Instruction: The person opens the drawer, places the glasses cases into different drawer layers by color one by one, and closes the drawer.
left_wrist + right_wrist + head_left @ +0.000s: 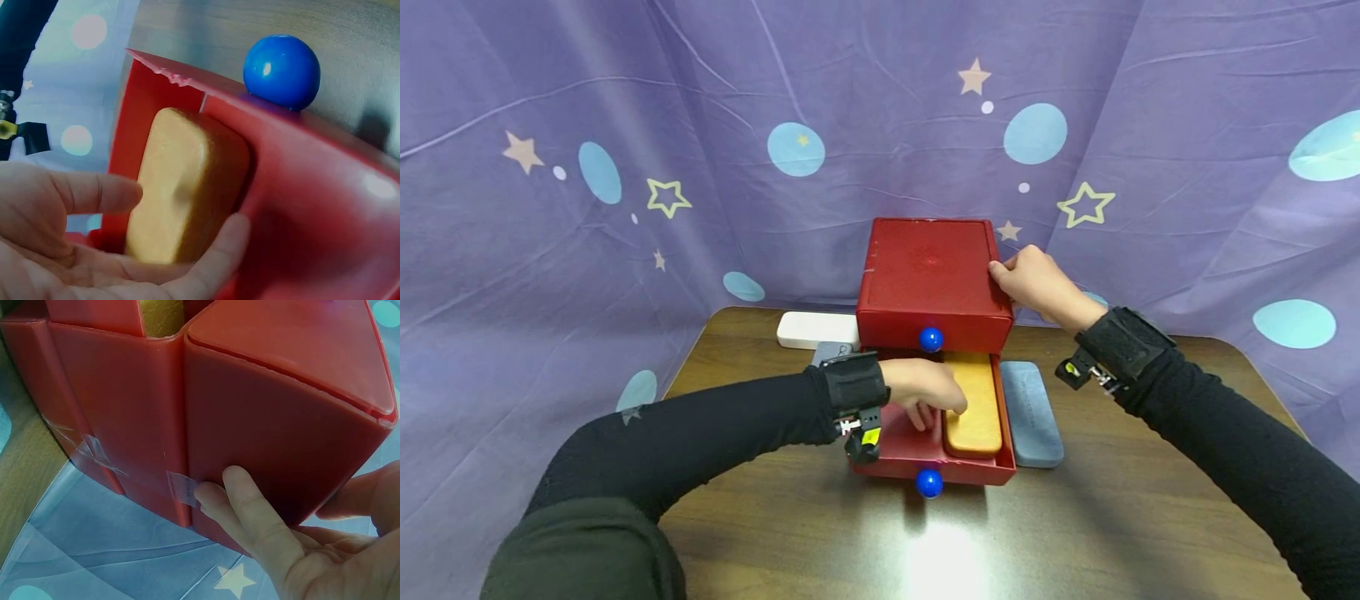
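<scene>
Toward the far edge of the brown table [775,508], a red drawer cabinet [931,279] is standing with its lower drawer [970,472] pulled out toward the near edge. The right hand [1037,283] is bracing the cabinet's right side, fingers pressed flat against the wall and thumb over the top edge. Inside the drawer, an orange case [973,408] is lying along the right wall, long axis running front to back. The left hand [925,392] (the nearer one) is reaching in from the left, fingers loosely spread and curling around the case's near side.
</scene>
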`<state>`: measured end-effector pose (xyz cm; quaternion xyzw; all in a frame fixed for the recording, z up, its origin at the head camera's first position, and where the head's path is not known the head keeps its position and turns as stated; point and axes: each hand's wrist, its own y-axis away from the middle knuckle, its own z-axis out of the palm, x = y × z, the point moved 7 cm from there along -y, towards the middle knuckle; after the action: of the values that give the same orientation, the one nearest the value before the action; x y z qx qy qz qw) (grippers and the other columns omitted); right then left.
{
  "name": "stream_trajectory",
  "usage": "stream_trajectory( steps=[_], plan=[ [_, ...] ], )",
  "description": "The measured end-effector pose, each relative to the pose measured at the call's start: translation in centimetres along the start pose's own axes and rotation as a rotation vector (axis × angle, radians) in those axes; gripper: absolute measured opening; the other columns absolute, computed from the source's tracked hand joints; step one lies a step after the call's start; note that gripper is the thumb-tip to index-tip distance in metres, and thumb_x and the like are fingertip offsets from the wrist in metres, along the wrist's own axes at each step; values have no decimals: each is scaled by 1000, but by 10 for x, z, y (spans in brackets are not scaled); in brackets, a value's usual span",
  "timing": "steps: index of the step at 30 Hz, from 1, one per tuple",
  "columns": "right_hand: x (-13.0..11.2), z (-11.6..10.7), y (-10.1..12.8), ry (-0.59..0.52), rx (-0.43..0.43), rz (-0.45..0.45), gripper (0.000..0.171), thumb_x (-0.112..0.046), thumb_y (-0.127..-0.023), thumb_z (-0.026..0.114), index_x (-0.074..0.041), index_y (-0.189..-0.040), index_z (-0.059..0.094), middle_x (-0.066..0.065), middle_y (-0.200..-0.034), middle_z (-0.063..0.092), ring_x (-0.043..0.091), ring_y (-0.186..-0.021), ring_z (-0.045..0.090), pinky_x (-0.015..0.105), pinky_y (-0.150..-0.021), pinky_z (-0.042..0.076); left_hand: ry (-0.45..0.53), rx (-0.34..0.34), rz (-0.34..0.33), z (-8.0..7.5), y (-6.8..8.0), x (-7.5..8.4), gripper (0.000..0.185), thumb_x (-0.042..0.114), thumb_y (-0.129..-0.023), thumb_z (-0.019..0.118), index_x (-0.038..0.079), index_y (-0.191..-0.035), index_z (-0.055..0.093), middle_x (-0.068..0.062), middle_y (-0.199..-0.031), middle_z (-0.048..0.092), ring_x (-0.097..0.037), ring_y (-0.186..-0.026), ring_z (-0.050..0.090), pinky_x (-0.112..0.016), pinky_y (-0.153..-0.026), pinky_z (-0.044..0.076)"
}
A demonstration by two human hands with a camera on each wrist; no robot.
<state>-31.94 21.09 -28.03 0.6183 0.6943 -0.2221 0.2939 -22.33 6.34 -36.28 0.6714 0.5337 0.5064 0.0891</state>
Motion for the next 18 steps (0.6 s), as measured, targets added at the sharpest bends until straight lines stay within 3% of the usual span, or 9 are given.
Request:
stream_trajectory(
  steps=[3, 5, 9, 12, 15, 18],
  plan=[
    [0, 0, 0, -6, -2, 2, 47, -24, -108, 46, 17, -107, 70, 20, -86, 75, 14, -72, 73, 32, -68, 63, -39, -12, 20, -6, 10, 2, 40, 16, -98, 60, 0, -132, 45, -22, -124, 63, -38, -113, 66, -46, -103, 54],
    [0, 0, 0, -11, -2, 1, 47, -23, -108, 46, 17, -108, 70, 20, -86, 75, 14, -72, 73, 33, -69, 63, -85, -18, 55, -10, 17, 4, 33, 18, -99, 60, 0, -124, 51, -16, -124, 60, -35, -116, 65, -46, -106, 52],
    [0, 0, 1, -18, 3, -1, 46, -22, -108, 46, 17, -107, 70, 18, -85, 75, 13, -72, 73, 32, -69, 63, -168, -52, 148, -18, 29, 11, 22, 18, -101, 59, -1, -110, 59, -6, -100, 58, -22, -96, 61, -34, -95, 52],
    [0, 0, 1, -13, 3, 0, 47, -23, -108, 46, 17, -106, 71, 16, -83, 75, 13, -70, 73, 31, -67, 63, -237, -70, 208, -22, 38, 16, 26, 18, -101, 58, -3, -111, 67, -1, -91, 56, -15, -86, 54, -27, -83, 48],
    [0, -1, 1, -1, 4, -2, 47, -23, -108, 46, 16, -104, 72, 14, -79, 74, 12, -69, 72, 29, -66, 62, -317, -80, 247, -26, 47, 20, 32, 21, -101, 58, 1, -124, 70, -2, -106, 67, -11, -95, 58, -25, -89, 50],
    [-1, -1, 2, 0, -2, -7, 48, -23, -108, 45, 16, -104, 72, 13, -78, 74, 11, -68, 71, 29, -65, 62, -383, -98, 259, -31, 57, 21, 35, 26, -102, 58, 7, -130, 69, -1, -117, 69, -10, -104, 59, -27, -98, 49]
  ],
)
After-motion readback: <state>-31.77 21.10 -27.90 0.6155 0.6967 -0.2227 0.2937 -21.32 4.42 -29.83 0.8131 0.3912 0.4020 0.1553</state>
